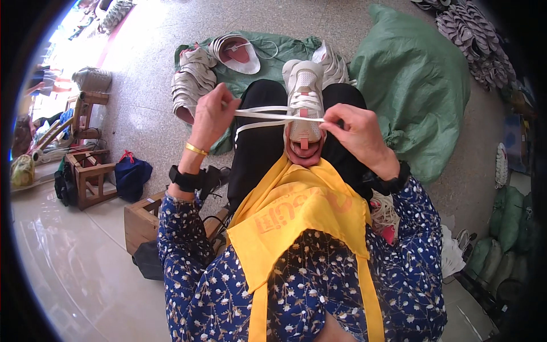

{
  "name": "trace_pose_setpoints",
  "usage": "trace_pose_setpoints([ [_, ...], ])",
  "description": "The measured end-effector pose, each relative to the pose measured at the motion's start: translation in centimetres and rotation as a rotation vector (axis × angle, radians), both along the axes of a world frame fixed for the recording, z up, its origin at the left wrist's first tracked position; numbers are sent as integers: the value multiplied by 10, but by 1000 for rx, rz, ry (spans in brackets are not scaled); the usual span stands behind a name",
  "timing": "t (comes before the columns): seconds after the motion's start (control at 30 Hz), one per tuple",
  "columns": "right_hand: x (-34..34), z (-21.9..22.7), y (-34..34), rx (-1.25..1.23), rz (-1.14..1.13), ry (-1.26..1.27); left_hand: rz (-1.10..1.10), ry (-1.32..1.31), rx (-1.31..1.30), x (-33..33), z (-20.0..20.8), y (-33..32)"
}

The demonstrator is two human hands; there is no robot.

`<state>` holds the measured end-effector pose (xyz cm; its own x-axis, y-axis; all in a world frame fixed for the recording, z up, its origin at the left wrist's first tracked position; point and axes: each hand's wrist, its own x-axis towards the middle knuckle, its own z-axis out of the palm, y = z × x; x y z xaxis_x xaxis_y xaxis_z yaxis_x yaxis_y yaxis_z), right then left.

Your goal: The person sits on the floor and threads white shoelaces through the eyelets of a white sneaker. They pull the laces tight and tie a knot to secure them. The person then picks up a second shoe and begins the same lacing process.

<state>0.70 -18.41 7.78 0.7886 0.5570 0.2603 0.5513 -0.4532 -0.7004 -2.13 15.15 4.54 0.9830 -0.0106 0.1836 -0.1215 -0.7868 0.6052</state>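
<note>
A white and beige shoe upper (pixel 303 91) with pink details is held between my knees, its toe pointing away from me. White lace runs criss-cross through its far eyelets. My left hand (pixel 212 117), left of the shoe, pinches the white shoelace (pixel 259 113), which stretches taut across the tongue. On the right, my right hand (pixel 356 131) has thumb and forefinger closed on the lace close to the shoe's opening. Another strand of lace hangs loose over my left thigh.
Stacked shoe uppers (pixel 194 80) lie on a green sheet (pixel 262 80) beyond my knees. At the right bulges a large green sack (pixel 410 91); more uppers (pixel 473 40) are heaped behind it. Wooden stools (pixel 88 179) stand at the left, beside a dark blue bag (pixel 133 176).
</note>
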Motion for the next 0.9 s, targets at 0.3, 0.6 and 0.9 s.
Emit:
trace_pose_setpoints([
  [0.3,4,-5,23,32,134,-168,-492,336,-527,-1,30,-94],
  [0.6,-2,-12,23,114,158,-121,-469,674,-850,3,9,-87],
  [0.9,-7,-23,12,-12,172,-82,-244,374,-497,-7,-5,-88],
])
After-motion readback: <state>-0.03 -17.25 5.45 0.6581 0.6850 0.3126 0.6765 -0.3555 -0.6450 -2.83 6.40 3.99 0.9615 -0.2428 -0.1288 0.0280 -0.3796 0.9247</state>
